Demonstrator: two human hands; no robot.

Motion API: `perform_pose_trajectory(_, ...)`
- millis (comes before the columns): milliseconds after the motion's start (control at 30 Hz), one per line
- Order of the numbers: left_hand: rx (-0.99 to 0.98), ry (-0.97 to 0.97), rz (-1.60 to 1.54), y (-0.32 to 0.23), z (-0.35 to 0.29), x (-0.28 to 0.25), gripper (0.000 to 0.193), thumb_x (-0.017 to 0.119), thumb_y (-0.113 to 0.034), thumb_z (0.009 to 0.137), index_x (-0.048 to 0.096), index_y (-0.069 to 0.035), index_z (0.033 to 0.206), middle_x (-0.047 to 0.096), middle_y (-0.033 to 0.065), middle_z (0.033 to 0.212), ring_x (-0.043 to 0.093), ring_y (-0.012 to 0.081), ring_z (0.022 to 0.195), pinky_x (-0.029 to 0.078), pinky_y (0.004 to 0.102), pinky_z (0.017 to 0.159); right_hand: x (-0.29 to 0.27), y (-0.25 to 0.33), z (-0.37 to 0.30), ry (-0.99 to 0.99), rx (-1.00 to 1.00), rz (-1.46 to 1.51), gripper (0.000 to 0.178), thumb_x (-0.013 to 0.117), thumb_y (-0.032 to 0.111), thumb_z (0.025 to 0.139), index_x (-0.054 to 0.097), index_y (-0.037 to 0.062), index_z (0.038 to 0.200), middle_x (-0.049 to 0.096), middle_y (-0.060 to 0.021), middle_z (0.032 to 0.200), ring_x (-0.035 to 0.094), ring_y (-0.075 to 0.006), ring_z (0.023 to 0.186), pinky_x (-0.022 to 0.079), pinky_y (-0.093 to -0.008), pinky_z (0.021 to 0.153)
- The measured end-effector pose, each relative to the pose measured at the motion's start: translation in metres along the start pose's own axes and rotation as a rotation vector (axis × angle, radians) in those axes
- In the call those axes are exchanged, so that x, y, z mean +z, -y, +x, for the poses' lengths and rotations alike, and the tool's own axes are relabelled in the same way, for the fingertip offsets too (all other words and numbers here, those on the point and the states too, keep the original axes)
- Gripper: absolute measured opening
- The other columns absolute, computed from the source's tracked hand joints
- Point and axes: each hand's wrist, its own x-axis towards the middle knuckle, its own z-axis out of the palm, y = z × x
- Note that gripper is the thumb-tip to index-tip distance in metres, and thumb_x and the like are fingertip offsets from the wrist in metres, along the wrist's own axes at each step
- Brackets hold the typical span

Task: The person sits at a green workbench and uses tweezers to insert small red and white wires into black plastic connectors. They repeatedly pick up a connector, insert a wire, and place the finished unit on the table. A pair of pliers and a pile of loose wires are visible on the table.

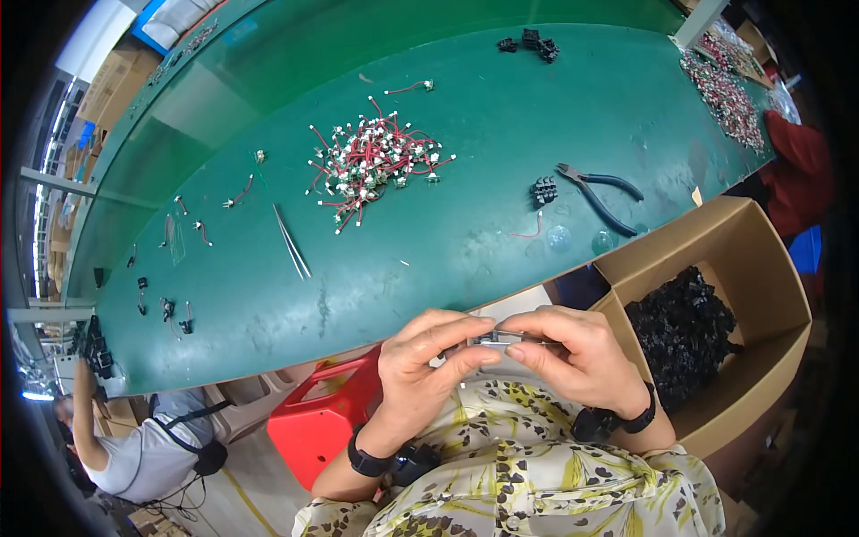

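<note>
In front of my body, off the table's near edge, my left hand and my right hand come together. Thumbs and forefingers of both pinch a small dark and silver-grey part. Its exact kind is too small to make out, and fingertips cover its ends. Beyond my hands, a pile of small white connectors with red wires lies on the green table. A pair of tweezers lies to the left. Blue-handled pliers rest at the right, beside a small black block.
A cardboard box holding black parts stands close to my right arm. A red plastic stool is at my left. Several loose wired pieces lie across the table's left side. Another person sits at far left; a red sleeve shows at far right.
</note>
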Motion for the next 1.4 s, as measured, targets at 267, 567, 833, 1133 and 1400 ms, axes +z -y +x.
perform_pose_trajectory(267, -0.134, -0.052, -0.192, 0.002, -0.004, 0.004, 0.035, 0.081, -0.001, 0.073, 0.070, -0.003, 0.106, 0.067, 0.0069, 0.096, 0.057, 0.0102, 0.079, 0.046, 0.0232, 0.066, 0.000, 0.000, 0.003, 0.018, -0.025, -0.088, 0.018, 0.067, 0.009, 0.088, 0.066, 0.0016, 0.104, 0.068, -0.0135, 0.086, 0.065, -0.0255, 0.069, 0.051, -0.0330, 0.059)
perform_pose_trajectory(567, -0.074, -0.064, -0.044, -0.002, -0.002, 0.002, 0.027, 0.078, -0.001, 0.076, 0.074, -0.006, 0.103, 0.067, 0.0048, 0.090, 0.060, 0.0107, 0.076, 0.047, 0.0234, 0.062, 0.006, -0.001, 0.005, 0.000, -0.020, -0.170, 0.016, 0.067, 0.008, 0.086, 0.067, 0.0024, 0.101, 0.067, -0.0126, 0.081, 0.064, -0.0257, 0.064, 0.050, -0.0341, 0.057)
perform_pose_trajectory(833, -0.139, -0.125, 0.023, -0.005, 0.007, 0.005, 0.037, 0.082, -0.002, 0.072, 0.071, -0.004, 0.107, 0.063, 0.0017, 0.088, 0.055, 0.0073, 0.074, 0.045, 0.0209, 0.063, 0.019, -0.019, 0.009, -0.075, -0.015, 0.026, 0.018, 0.066, 0.007, 0.089, 0.066, -0.0020, 0.105, 0.069, -0.0134, 0.088, 0.067, -0.0185, 0.074, 0.051, -0.0286, 0.064)
perform_pose_trajectory(1133, -0.047, -0.221, -0.055, -0.009, 0.006, 0.001, 0.029, 0.083, -0.002, 0.071, 0.071, -0.006, 0.098, 0.063, 0.0035, 0.093, 0.055, 0.0069, 0.074, 0.045, 0.0209, 0.062, 0.021, -0.028, 0.014, 0.023, 0.087, 0.339, 0.024, 0.066, 0.009, 0.091, 0.064, -0.0042, 0.111, 0.070, -0.0108, 0.095, 0.067, -0.0133, 0.088, 0.054, -0.0259, 0.077)
perform_pose_trajectory(1400, -0.038, -0.221, -0.056, -0.011, 0.000, -0.007, 0.028, 0.083, -0.002, 0.071, 0.073, -0.006, 0.097, 0.063, 0.0033, 0.094, 0.055, 0.0061, 0.072, 0.045, 0.0204, 0.060, 0.022, -0.021, 0.018, 0.010, -0.070, 0.089, 0.026, 0.070, 0.012, 0.088, 0.065, -0.0028, 0.109, 0.070, -0.0106, 0.091, 0.064, -0.0131, 0.074, 0.050, -0.0258, 0.063)
